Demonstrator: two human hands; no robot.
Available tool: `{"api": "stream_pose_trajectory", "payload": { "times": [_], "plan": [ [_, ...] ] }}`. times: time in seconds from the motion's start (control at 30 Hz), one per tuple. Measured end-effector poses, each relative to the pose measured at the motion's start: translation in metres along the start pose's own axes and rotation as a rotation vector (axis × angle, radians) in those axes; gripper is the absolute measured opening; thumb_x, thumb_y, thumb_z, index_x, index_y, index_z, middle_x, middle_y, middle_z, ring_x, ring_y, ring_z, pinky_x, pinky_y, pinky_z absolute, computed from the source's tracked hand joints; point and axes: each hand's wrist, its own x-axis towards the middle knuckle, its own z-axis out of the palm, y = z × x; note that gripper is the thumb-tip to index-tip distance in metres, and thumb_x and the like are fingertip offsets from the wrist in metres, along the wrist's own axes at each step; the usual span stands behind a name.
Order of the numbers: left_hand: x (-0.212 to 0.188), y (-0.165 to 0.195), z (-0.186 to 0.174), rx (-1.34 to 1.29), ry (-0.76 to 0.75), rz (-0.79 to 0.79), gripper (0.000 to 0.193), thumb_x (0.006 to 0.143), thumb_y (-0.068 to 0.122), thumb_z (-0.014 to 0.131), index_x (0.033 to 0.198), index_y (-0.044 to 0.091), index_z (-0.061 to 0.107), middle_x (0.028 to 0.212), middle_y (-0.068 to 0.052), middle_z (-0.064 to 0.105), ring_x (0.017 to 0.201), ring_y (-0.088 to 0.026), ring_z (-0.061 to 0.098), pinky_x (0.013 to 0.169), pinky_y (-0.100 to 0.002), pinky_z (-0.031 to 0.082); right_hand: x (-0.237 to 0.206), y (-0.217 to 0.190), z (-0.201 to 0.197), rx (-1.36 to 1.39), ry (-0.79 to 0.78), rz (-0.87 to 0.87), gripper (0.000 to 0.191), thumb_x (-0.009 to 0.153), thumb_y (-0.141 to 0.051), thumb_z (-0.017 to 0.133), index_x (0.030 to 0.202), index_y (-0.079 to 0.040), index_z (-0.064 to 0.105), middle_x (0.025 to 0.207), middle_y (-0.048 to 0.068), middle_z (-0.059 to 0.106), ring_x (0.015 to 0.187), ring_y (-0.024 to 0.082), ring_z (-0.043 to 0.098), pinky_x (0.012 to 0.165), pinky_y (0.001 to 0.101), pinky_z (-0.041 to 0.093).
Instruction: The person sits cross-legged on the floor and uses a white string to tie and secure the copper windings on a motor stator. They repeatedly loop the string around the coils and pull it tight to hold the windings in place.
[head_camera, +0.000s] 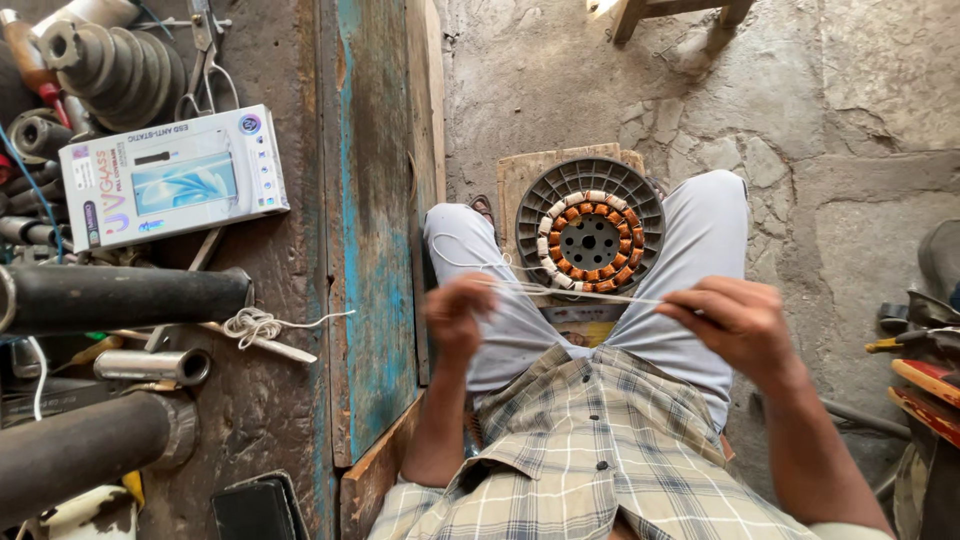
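A round grey motor stator (590, 226) with a ring of copper coils sits on a wooden board (520, 170) between my knees. A thin white string (585, 292) stretches across my lap just below it. My right hand (738, 318) pinches one end of the string. My left hand (457, 315) is blurred and closed on the other end, with loose string looping up over my left thigh. I sit in grey trousers and a checked shirt.
To the left stands a worn blue-painted wooden bench (375, 230) with a white flat box (172, 178), a stepped pulley (115, 60), pliers (205, 50), black rods (120, 295), a metal sleeve (150, 366) and a knot of string (255, 325). Tools (925, 370) lie at the right on the cracked concrete floor.
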Motion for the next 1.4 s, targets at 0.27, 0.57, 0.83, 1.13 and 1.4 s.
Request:
{"api": "stream_pose_trajectory", "payload": {
  "times": [0.27,0.57,0.83,1.13,1.4],
  "plan": [
    [0.005,0.017,0.032,0.719,-0.029,0.304,0.035,0.106,0.033,0.064,0.129,0.007,0.064,0.129,-0.017,0.057,0.127,-0.029,0.056,0.114,-0.047,0.052,0.000,-0.012,0.011,0.118,-0.094,0.033,0.015,0.080,-0.015,0.083,0.085,-0.004,0.074,0.072,0.005,0.069,0.058,0.015,0.066,0.049,0.0295,0.051],
    [-0.001,0.026,0.048,0.228,-0.582,0.032,0.023,0.104,0.025,0.069,0.102,0.004,0.077,0.071,-0.004,0.069,0.057,-0.011,0.062,0.049,-0.029,0.049,0.006,-0.012,0.034,0.338,-0.126,-0.002,0.018,0.078,-0.017,0.084,0.089,-0.006,0.075,0.070,0.002,0.068,0.057,0.014,0.064,0.049,0.0313,0.047],
    [-0.004,0.020,0.024,-0.076,-0.390,-0.099,0.021,0.101,0.019,0.066,0.095,0.001,0.077,0.063,-0.005,0.067,0.046,-0.008,0.056,0.043,-0.024,0.047,-0.008,0.002,0.023,0.248,-0.082,0.075,0.021,0.081,-0.005,0.076,0.102,-0.006,0.075,0.097,0.009,0.072,0.088,0.021,0.068,0.073,0.0333,0.057],
    [-0.005,0.043,0.060,-0.051,-0.925,0.025,0.025,0.098,0.020,0.070,0.079,0.005,0.074,0.073,-0.007,0.067,0.068,-0.017,0.060,0.058,-0.034,0.047,-0.018,0.014,0.038,0.435,0.163,0.603,0.015,0.099,-0.003,0.070,0.114,-0.003,0.072,0.098,0.013,0.075,0.084,0.020,0.073,0.076,0.0307,0.061],
    [-0.008,0.052,0.090,0.449,-0.842,0.296,0.024,0.091,0.030,0.078,0.101,0.010,0.073,0.098,-0.005,0.070,0.089,-0.020,0.067,0.076,-0.036,0.055,-0.010,0.014,0.021,0.888,0.447,0.488,0.007,0.114,0.004,0.063,0.121,0.003,0.065,0.111,0.018,0.072,0.099,0.021,0.073,0.092,0.0331,0.062]
  ]
}}
